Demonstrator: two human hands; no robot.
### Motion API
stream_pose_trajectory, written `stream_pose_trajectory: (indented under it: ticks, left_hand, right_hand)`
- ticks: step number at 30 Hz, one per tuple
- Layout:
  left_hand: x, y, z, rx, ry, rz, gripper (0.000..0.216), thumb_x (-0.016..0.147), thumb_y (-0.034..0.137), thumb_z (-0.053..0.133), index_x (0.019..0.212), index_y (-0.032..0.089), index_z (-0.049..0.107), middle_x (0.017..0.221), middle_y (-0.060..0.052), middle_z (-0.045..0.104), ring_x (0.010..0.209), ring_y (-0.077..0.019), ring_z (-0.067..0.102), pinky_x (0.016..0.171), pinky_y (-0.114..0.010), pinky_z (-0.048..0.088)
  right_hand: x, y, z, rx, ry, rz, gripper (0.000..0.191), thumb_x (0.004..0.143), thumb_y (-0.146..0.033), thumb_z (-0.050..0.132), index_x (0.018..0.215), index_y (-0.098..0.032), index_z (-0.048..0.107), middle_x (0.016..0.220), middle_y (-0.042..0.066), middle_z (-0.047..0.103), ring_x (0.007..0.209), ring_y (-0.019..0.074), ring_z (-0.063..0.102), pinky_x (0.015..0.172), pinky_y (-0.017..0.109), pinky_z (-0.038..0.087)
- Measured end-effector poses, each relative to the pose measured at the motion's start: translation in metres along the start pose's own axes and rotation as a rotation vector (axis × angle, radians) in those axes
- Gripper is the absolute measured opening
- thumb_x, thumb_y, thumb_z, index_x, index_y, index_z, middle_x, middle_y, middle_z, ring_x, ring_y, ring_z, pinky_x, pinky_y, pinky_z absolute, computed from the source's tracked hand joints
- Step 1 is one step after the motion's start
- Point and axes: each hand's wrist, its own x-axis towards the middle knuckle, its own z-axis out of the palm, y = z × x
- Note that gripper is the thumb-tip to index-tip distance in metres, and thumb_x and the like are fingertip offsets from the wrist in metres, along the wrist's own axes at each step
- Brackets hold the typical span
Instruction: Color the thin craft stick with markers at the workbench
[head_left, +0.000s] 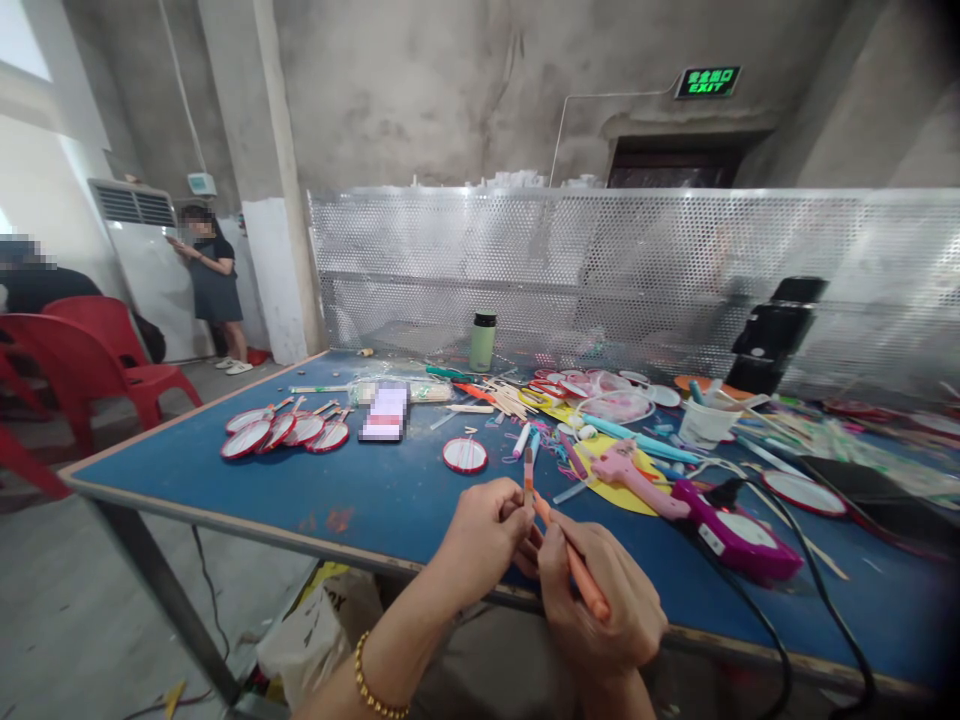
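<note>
Frankly, just left of the purple glue gun (739, 535), the left hand (484, 535) pinches a thin stick (528, 472) while the right hand (604, 605) grips an orange tool (577, 570), whose tip could, I reckon, slip onto the fingers.

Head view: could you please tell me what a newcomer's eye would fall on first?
Bottom centre, the left hand pinches a thin stick while the right hand grips an orange pen, over a blue table. Red-rimmed discs fan out at its left, and a pink glue gun lies right of the hands.
</note>
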Motion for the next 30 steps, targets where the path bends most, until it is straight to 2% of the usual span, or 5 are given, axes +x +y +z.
stream_pose_trajectory:
  ticks: [9,16,22,30]
  left_hand:
    - [-0.0016,0.0057,0.0008,0.028,0.023,0.02,0.021,0.077,0.036,0.062,0.071,0.018,0.053,0.056,0.003,0.056,0.048,-0.013,0.057,0.048,-0.023,0.045]
    - [0.0008,-0.0004,-0.0003,0.006,0.01,-0.003,0.014,0.078,0.031,0.058,0.074,0.018,0.055,0.058,0.003,0.058,0.049,-0.0141,0.059,0.051,-0.026,0.049]
    - [-0.0018,0.004,-0.0005,0.074,0.036,0.027,0.021,0.079,0.034,0.061,0.069,0.018,0.052,0.055,0.004,0.053,0.049,-0.012,0.054,0.049,-0.022,0.043]
    - [-0.0013,0.0036,-0.0007,0.091,0.045,0.044,0.022,0.079,0.034,0.061,0.067,0.019,0.05,0.056,0.004,0.053,0.049,-0.0119,0.053,0.049,-0.022,0.041]
  right_hand:
    - [0.0005,0.0004,0.0014,0.015,-0.01,-0.03,0.017,0.081,0.0,0.068,0.092,-0.014,0.066,0.072,0.002,0.069,0.065,0.0119,0.066,0.068,0.025,0.053]
    - [-0.0002,0.0,0.0006,-0.009,0.007,-0.003,0.016,0.081,0.0,0.068,0.089,-0.014,0.065,0.071,0.001,0.068,0.063,0.0107,0.064,0.066,0.024,0.052]
    - [0.0017,-0.0004,0.0001,0.032,-0.019,-0.039,0.019,0.08,0.001,0.067,0.092,-0.014,0.066,0.072,0.001,0.069,0.064,0.0107,0.065,0.066,0.024,0.052]
    - [0.0013,0.0004,0.0011,0.042,-0.035,-0.035,0.017,0.081,0.0,0.066,0.092,-0.014,0.066,0.071,0.002,0.068,0.063,0.0112,0.065,0.066,0.024,0.053]
